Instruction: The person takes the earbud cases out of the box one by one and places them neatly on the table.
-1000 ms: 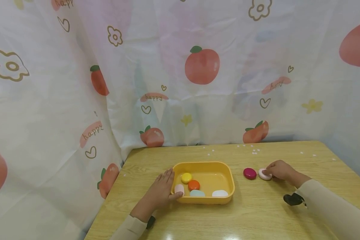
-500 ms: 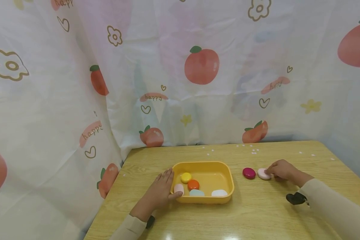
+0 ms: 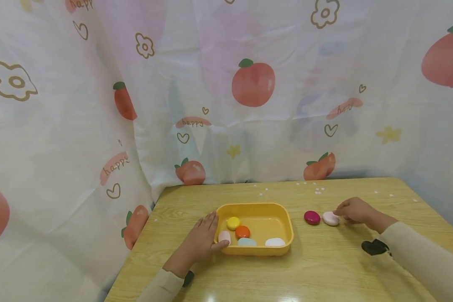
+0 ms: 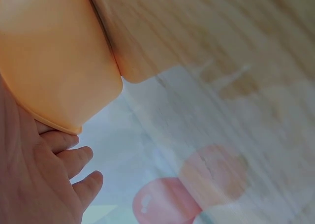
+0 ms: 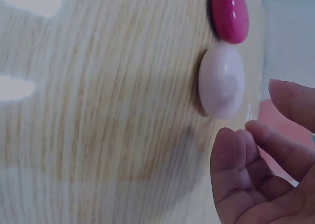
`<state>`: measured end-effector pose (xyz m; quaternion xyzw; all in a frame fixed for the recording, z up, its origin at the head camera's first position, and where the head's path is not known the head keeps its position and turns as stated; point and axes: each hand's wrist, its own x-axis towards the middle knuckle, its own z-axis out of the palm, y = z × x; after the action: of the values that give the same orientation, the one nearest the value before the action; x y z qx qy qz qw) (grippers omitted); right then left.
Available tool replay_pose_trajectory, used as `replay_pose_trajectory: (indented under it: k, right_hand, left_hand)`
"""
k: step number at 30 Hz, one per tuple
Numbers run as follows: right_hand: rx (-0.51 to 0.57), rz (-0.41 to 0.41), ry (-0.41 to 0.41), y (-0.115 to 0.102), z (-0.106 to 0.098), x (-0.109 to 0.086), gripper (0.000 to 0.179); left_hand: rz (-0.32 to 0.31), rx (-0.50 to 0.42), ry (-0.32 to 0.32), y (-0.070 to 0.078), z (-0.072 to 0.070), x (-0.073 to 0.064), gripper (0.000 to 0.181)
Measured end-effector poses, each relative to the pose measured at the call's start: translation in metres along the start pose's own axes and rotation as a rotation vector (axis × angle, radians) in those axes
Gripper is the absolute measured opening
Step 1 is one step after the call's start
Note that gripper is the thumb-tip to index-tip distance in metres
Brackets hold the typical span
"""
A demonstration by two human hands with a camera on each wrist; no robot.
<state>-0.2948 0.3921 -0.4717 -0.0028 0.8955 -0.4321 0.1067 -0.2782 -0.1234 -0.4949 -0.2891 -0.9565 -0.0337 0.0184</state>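
A yellow rectangular tub (image 3: 255,250) stands on the table with several smooth, pebble-like pieces in it, among them a yellow piece (image 3: 233,223) and an orange piece (image 3: 243,232). My left hand (image 3: 196,242) rests at the tub's left end, fingers straight along the side and thumb over the front rim. To the right of the tub lie a glossy magenta oval piece (image 3: 312,217) and a pale pink oval piece (image 3: 330,218), side by side. My right hand (image 3: 356,211) hovers just beside the pale pink piece. In the right wrist view its fingertips (image 5: 229,150) are apart from that piece, with nothing between them.
Small white specks (image 3: 318,191) are scattered along the back of the wooden table (image 3: 324,264). A white curtain (image 3: 211,84) printed with fruit hangs behind the table and on its left.
My right hand has drawn back slightly to the right, its fingers coming off the pale pink piece, which stays on the table. My left hand keeps its place on the tub.
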Motion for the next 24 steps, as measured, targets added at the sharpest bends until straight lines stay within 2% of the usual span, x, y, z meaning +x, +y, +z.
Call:
replay_pose_trajectory:
  k: [6, 24]
  right_hand:
    - [-0.003, -0.012, -0.036, -0.015, 0.005, -0.001, 0.047]
    - [-0.041, -0.061, -0.083, -0.056, 0.018, 0.004, 0.043]
  left_hand:
    - [0.003, -0.001, 0.001, -0.001, -0.001, 0.0, 0.102]
    - [0.012, 0.012, 0.018, -0.003, 0.004, 0.001, 0.102]
